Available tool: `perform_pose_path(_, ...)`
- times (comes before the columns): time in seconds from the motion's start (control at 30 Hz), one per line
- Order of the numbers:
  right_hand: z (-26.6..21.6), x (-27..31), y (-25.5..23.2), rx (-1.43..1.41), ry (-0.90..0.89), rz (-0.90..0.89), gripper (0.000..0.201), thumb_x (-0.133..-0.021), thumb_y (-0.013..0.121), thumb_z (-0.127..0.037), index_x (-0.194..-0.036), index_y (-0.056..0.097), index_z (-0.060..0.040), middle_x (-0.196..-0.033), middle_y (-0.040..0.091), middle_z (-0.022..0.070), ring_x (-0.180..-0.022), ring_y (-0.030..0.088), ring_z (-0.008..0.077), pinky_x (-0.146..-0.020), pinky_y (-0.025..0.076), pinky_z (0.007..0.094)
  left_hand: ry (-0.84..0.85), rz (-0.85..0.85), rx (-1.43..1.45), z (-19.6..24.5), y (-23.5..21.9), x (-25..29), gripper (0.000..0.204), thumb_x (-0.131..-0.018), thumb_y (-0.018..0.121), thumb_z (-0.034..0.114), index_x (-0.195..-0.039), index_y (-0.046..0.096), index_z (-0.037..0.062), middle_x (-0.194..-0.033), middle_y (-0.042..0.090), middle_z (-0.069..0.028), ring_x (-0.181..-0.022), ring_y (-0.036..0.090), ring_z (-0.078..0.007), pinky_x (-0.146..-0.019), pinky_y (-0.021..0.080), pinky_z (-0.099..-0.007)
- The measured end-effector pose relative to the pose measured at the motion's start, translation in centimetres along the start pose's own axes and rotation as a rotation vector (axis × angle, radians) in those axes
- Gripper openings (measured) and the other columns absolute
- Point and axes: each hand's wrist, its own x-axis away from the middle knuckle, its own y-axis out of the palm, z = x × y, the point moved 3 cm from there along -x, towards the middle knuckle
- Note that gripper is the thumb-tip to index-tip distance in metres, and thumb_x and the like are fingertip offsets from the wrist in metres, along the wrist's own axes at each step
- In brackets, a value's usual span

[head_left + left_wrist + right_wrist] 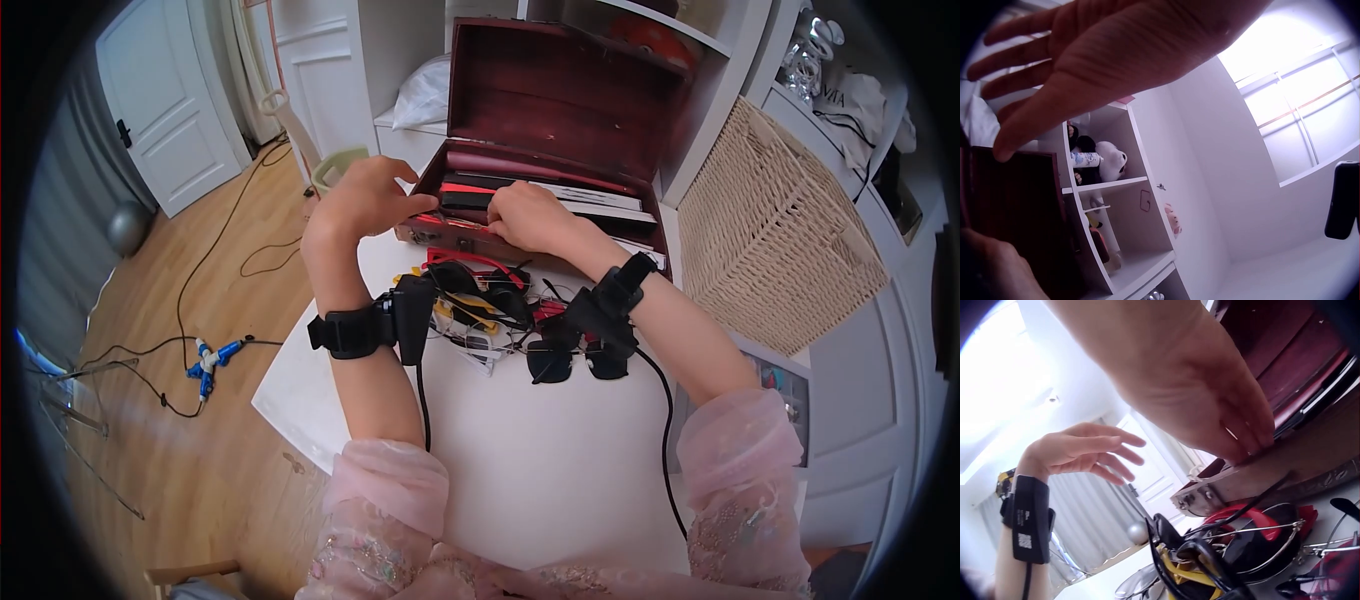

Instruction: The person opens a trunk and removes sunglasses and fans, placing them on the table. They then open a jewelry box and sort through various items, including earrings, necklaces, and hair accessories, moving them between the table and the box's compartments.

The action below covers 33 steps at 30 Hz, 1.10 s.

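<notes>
A dark red wooden box [560, 105] stands with its lid raised, holding upright flat black, white and red items [590, 205]. My left hand [362, 200] hovers at the box's left end, fingers extended and nothing between them. My right hand [535, 218] reaches over the front wall, its bent fingers [1250, 428] dipping inside; the fingertips are hidden, and I cannot tell whether they pinch anything. Just in front of the box lies a heap of glasses: red frames [1263, 522], yellow frames [1188, 575], wire frames and dark sunglasses [550, 362].
The white table [500, 450] carries the box and glasses. A woven basket [775, 225] stands close on the right. Shelves [1129, 187] with toys rise behind. Black cables run from both wrist straps, and a blue-and-white power splitter [208, 365] lies on the wooden floor at left.
</notes>
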Motion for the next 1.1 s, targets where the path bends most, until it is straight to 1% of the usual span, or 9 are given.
perform_pose_path(0.17,1.0,-1.5,1.7,-0.185,-0.064,-0.025,0.018,-0.077,0.062,-0.017,-0.085,0.070,-0.0033,-0.077,0.067,0.0165,-0.078,0.065,0.0312,-0.075,0.050,0.0386,0.010,-0.058,0.006,0.6,0.1,0.0,0.047,-0.075,0.072,0.030,-0.110,0.063,-0.0004,-0.094,0.068,-0.0159,-0.083,0.066,-0.0238,-0.072,0.052,-0.0324)
perform_pose_path(0.27,1.7,-2.3,2.2,-0.193,-0.032,-0.128,0.016,-0.076,0.067,-0.020,-0.085,0.072,-0.0082,-0.088,0.068,0.0157,-0.089,0.064,0.0314,-0.079,0.050,0.0406,0.004,-0.065,0.012,0.6,0.1,-0.1,0.047,-0.075,0.072,0.030,-0.110,0.062,-0.0006,-0.095,0.068,-0.0165,-0.083,0.066,-0.0243,-0.072,0.052,-0.0323)
perform_pose_path(0.37,2.2,-2.4,2.1,-0.172,0.004,-0.150,0.013,-0.074,0.067,-0.019,-0.081,0.072,-0.0085,-0.086,0.068,0.0145,-0.088,0.064,0.0316,-0.078,0.050,0.0408,0.000,-0.057,0.000,0.5,0.1,-0.1,0.048,-0.075,0.072,0.030,-0.110,0.062,-0.0006,-0.095,0.068,-0.0168,-0.083,0.066,-0.0243,-0.072,0.052,-0.0328)
perform_pose_path(0.6,2.4,-1.3,1.3,-0.112,0.022,-0.039,0.009,-0.068,0.065,-0.015,-0.073,0.069,-0.0081,-0.079,0.067,0.0148,-0.084,0.064,0.0321,-0.075,0.050,0.0417,0.028,-0.064,-0.014,0.2,0.3,-0.3,0.049,-0.075,0.072,0.032,-0.111,0.062,-0.0008,-0.095,0.068,-0.0169,-0.084,0.066,-0.0249,-0.074,0.052,-0.0338)
perform_pose_path(0.67,2.5,-1.0,0.1,-0.122,0.034,0.015,0.010,-0.068,0.065,-0.014,-0.074,0.070,-0.0079,-0.079,0.066,0.0159,-0.082,0.064,0.0320,-0.074,0.050,0.0418,0.042,-0.017,0.035,0.1,0.4,-0.4,0.045,-0.073,0.072,0.029,-0.107,0.065,0.0007,-0.083,0.068,-0.0169,-0.073,0.066,-0.0247,-0.069,0.051,-0.0340)
perform_pose_path(0.7,2.6,-0.8,-0.4,-0.122,0.034,0.012,0.010,-0.068,0.065,-0.014,-0.074,0.070,-0.0079,-0.079,0.066,0.0159,-0.082,0.064,0.0320,-0.074,0.050,0.0418,0.039,-0.018,0.037,0.0,0.4,-0.4,0.045,-0.073,0.072,0.029,-0.107,0.065,0.0007,-0.083,0.068,-0.0169,-0.073,0.066,-0.0247,-0.069,0.051,-0.0340)
perform_pose_path(0.77,2.7,-0.2,-1.8,-0.107,0.014,0.045,0.014,-0.072,0.067,-0.018,-0.081,0.071,-0.0073,-0.076,0.068,0.0109,-0.076,0.065,0.0269,-0.070,0.050,0.0368,0.034,-0.001,0.018,0.0,0.3,-0.2,0.047,-0.073,0.072,0.029,-0.109,0.064,0.0007,-0.084,0.068,-0.0169,-0.075,0.066,-0.0246,-0.070,0.051,-0.0336)
perform_pose_path(0.9,1.7,1.7,-4.4,-0.182,-0.007,0.051,0.015,-0.073,0.067,-0.017,-0.082,0.071,-0.0054,-0.075,0.068,0.0110,-0.072,0.065,0.0259,-0.069,0.050,0.0356,0.023,-0.012,0.035,-0.3,0.4,-0.4,0.049,-0.072,0.073,0.030,-0.110,0.063,0.0007,-0.087,0.068,-0.0170,-0.077,0.066,-0.0250,-0.072,0.051,-0.0336)
perform_pose_path(1.1,-1.9,4.7,-5.8,-0.345,-0.128,-0.016,0.015,-0.074,0.064,-0.012,-0.080,0.068,0.0014,-0.067,0.065,0.0120,-0.064,0.065,0.0176,-0.061,0.050,0.0293,0.019,0.043,0.041,-0.7,0.2,-0.3,0.051,-0.070,0.075,0.033,-0.108,0.063,0.0011,-0.094,0.067,-0.0170,-0.082,0.065,-0.0261,-0.075,0.051,-0.0343)
